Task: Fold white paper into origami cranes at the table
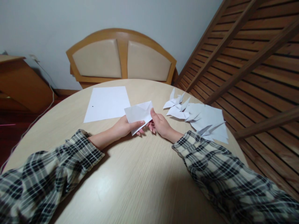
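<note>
A folded piece of white paper is held between both hands, tilted a little above the table. My left hand grips its lower left side, thumb lying across the front and fingers behind. At the right edge, my right hand pinches the paper with the thumb on top and the fingers curled beneath. The paper hides part of the left fingers. Several folded paper cranes sit to the right of my right hand, some resting on white paper sheets.
A flat white sheet with a small dark spot lies at the back left of the round wooden table. Behind the table stands a padded wooden headboard. A slatted wooden screen rises close on the right. A cable runs along the left.
</note>
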`<action>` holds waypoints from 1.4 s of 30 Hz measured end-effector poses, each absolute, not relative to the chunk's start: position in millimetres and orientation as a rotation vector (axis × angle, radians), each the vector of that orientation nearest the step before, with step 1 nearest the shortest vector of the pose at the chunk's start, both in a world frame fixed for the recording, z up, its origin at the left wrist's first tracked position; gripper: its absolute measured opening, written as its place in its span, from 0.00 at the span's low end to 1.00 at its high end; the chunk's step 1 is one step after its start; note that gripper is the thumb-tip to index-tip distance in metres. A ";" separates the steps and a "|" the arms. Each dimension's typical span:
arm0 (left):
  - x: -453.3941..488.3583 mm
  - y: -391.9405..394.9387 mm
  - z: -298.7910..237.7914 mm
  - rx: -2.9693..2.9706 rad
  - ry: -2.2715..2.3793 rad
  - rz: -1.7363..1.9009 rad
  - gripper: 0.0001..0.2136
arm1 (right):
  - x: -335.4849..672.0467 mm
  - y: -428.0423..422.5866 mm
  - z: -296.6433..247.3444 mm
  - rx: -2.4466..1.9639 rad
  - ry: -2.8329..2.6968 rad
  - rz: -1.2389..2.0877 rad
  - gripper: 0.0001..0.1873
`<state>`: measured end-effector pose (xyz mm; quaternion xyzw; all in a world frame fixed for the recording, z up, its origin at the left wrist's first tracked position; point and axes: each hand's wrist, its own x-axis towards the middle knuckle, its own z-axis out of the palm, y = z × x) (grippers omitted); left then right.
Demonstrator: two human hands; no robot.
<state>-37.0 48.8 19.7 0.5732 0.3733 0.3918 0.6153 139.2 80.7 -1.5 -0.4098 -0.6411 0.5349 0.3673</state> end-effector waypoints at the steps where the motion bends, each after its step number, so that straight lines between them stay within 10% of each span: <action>1: -36.9 48.3 20.6 1.322 0.863 0.903 0.13 | 139.3 80.6 -1.6 -1.057 -1.653 1.369 0.38; 42: -44.9 60.2 3.2 1.316 0.820 0.849 0.09 | 140.9 86.7 -2.9 -0.977 -1.530 1.502 0.19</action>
